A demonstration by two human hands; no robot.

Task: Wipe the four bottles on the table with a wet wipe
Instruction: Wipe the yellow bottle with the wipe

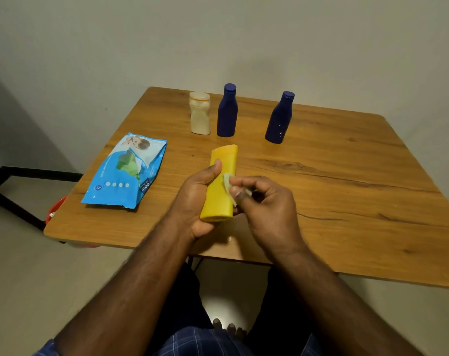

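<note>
Head view: yellow bottle (221, 186) in left-hand (192, 201) grip

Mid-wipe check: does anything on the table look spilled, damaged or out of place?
The wipes pack lies torn open, a green wipe poking out. The right blue bottle shows white specks low on its side. A small pale blob sits on the table beneath the hands.

The left hand (192, 199) grips a yellow bottle (221, 186) above the desk (346, 191). The right hand (264, 201) pinches what looks like a wet wipe (228, 182) against it.
</note>
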